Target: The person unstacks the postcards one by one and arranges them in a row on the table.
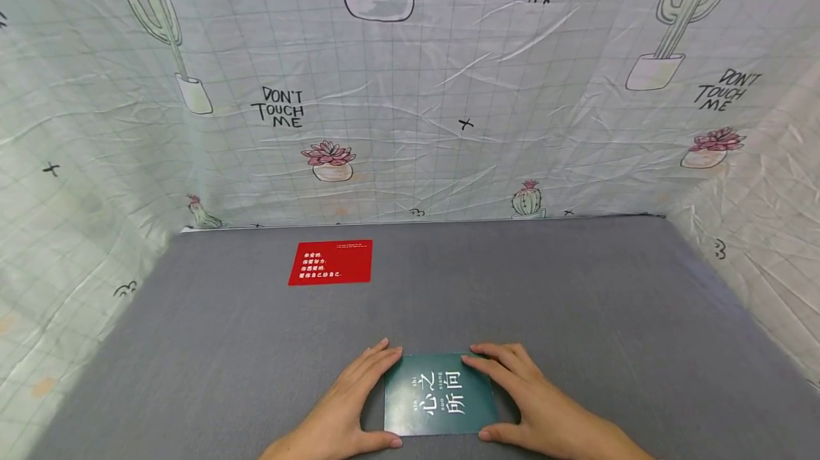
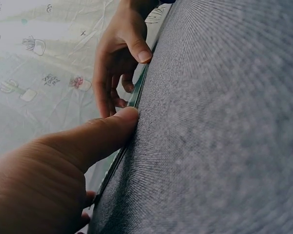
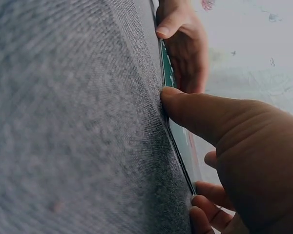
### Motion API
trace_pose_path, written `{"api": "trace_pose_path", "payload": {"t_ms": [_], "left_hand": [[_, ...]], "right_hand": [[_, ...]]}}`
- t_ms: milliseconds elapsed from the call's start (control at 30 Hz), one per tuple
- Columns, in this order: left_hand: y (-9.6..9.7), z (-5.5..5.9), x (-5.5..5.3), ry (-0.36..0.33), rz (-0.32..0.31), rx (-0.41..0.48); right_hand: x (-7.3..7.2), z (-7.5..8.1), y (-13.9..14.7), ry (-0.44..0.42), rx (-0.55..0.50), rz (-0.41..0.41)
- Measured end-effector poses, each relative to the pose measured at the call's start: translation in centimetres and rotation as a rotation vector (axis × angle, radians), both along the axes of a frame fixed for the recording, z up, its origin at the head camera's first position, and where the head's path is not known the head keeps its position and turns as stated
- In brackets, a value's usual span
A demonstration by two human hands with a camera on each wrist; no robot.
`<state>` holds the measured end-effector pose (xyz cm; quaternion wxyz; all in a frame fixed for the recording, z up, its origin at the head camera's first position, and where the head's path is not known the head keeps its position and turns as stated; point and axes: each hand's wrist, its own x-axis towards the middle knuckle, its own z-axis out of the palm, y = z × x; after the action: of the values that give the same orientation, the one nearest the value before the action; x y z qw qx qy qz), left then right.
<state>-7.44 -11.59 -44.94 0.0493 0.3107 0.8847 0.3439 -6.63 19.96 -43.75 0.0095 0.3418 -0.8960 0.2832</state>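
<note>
Fingers [image 1: 376, 369] hold teal card [image 1: 440, 394]; red card [image 1: 331, 263] beyond.

The table [image 1: 576, 289] is wide and gray, and its top looks woven, like cloth. Two flat cards lie on it, well apart. The red card [image 1: 355, 263] is on the far side, left of the middle. It has white writing, with tiny lines at its far right corner. The green card [image 1: 403, 403] is at the near side, close to the middle. Its big white words are turned sideways. It might be more than one card, but its dark edge is hard to see.
</note>
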Motion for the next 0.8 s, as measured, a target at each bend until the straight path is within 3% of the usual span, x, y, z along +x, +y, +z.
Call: {"api": "trace_pose_path", "payload": {"t_ms": [400, 633, 800], "left_hand": [[-0.16, -0.36, 0.00, 0.041, -0.020, 0.036], [-0.22, -0.21, 0.10, -0.056, -0.051, 0.105], [-0.14, -0.13, 0.17, -0.051, -0.037, 0.134]], "right_hand": [[0.18, -0.03, -0.08, 0.038, -0.019, 0.038], [0.14, 0.14, -0.06, 0.078, -0.046, 0.047], [-0.07, 0.24, 0.12, 0.057, -0.046, 0.048]]}}
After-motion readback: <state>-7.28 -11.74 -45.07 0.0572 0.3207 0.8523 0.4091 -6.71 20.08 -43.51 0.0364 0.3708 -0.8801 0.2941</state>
